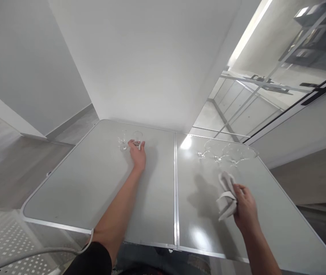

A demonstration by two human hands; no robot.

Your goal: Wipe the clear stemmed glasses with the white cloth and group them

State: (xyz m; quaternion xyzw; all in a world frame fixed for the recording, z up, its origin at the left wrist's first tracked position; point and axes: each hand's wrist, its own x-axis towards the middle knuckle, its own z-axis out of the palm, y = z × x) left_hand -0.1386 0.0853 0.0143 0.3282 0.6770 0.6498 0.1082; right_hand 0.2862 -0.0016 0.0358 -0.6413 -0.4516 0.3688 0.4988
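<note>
At the far left part of the table, my left hand (137,156) has its fingers closed around the lower part of a clear stemmed glass (137,135). Just left of it stands another clear glass (123,142), its outline faint. My right hand (245,204) grips a crumpled white cloth (226,202) above the right half of the table. Beyond the cloth, near the far right edge, is a group of clear stemmed glasses (218,157); they look slanted in this wide view, and their bowls overlap.
The pale folding table (94,183) has a metal rim and a central seam (176,191). A white wall (151,68) borders its far side. A glazed door (266,95) with a black handle stands right. A white cable (45,250) crosses by my left arm, near a perforated white surface (5,240).
</note>
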